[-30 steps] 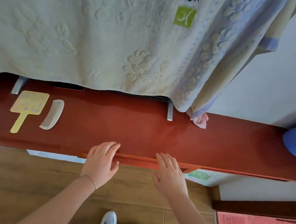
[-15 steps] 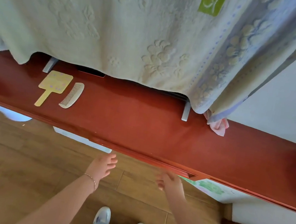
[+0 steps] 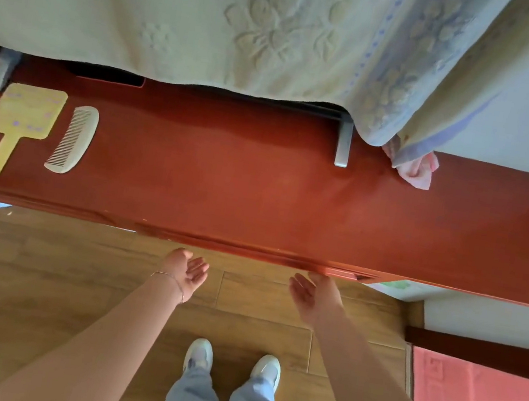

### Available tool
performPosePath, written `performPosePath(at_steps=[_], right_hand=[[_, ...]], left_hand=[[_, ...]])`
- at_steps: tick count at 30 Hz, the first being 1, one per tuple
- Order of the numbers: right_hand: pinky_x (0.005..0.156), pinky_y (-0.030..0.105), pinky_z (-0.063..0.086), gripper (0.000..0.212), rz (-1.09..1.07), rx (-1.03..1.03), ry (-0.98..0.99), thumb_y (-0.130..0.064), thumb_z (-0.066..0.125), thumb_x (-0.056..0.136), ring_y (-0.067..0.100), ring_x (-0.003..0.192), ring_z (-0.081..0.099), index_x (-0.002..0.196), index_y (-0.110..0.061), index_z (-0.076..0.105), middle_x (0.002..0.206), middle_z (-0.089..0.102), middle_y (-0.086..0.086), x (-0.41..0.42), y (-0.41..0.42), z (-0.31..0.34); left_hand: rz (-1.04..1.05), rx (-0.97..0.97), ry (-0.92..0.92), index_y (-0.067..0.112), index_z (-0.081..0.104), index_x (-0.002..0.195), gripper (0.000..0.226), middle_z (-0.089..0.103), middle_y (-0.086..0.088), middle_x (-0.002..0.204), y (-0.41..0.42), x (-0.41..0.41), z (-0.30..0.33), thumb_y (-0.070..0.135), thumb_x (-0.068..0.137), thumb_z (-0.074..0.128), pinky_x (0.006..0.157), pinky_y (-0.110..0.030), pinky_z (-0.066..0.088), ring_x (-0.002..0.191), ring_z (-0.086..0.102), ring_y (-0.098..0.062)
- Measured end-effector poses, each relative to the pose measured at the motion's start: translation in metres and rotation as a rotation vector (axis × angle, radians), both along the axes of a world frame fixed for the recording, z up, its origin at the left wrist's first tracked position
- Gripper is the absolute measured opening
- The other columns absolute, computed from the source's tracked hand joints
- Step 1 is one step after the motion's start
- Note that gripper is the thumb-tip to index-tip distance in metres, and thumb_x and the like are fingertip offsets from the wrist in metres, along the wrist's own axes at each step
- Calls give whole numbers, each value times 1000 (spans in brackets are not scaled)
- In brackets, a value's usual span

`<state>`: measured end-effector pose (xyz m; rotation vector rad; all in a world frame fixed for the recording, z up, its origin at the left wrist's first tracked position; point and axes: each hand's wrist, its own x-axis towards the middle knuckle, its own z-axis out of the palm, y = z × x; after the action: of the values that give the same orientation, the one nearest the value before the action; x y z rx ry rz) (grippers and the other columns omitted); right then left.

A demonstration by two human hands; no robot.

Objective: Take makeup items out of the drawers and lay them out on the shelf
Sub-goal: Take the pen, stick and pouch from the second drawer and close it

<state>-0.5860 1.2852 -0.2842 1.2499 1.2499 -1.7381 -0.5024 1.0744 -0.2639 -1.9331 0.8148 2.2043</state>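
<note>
Drawer [image 3: 249, 249] shut under shelf [image 3: 257, 192] front edge. Left hand [image 3: 186, 269] and right hand [image 3: 311, 293] palm-up, empty, fingers reaching under the lip. Mirror [image 3: 22, 121], comb [image 3: 75, 139] already laid out. Likely next: hook fingertips, pull drawer out evenly.

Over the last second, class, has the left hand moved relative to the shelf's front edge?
Yes. The left hand has dropped from the red shelf's front edge to below it, palm up and empty.
</note>
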Motion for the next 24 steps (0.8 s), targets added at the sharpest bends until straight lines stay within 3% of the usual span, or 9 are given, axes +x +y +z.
performPosePath(at_steps=[4,7,11,15,20,22,24], right_hand=[[68,28,46,23,-66,-19,19,-6,37,94,22,69,53,75,-9,50,80,57,11,-3,-5,-7],[65,27,42,23,-131,-40,40,-5,38,93,20,70,52,74,-10,49,79,54,11,-3,-4,-15],[72,30,44,25,-180,-126,89,0,34,92,20,76,56,76,-7,51,81,56,12,-3,2,-18],[96,35,41,25,-188,-153,110,1,34,93,21,77,57,78,-6,52,83,58,13,1,6,-18],[101,36,40,23,-188,-124,96,3,33,93,22,79,58,80,-3,52,83,58,13,12,9,-17],[101,36,39,23,-181,-133,98,3,34,93,21,79,58,80,-3,52,83,58,13,19,12,-16],[102,36,39,23,-169,-135,93,3,35,93,21,79,58,80,-3,52,82,58,14,25,15,-15]], left_hand=[[96,47,28,0,34,139,42,48,-14,138,-4,-8,-13,11,100,26,106,-37,40,127,48,-27],[154,68,70,2,38,135,38,47,-13,140,-4,-12,-15,11,100,25,108,-36,38,129,47,-27],[171,75,98,3,40,127,33,45,-13,141,-8,-10,-19,5,98,25,106,-36,37,131,45,-27],[155,88,131,3,41,114,23,49,-13,136,-13,-4,-21,3,97,25,106,-36,37,130,47,-27],[136,111,119,3,48,90,23,55,-10,91,-9,8,-22,3,96,26,96,-35,39,128,48,-26],[142,113,112,3,47,85,24,56,-11,92,-7,15,-21,3,96,26,97,-36,39,128,48,-27],[144,117,111,2,47,85,24,58,-13,108,-5,22,-18,2,96,26,99,-36,39,129,47,-27]])
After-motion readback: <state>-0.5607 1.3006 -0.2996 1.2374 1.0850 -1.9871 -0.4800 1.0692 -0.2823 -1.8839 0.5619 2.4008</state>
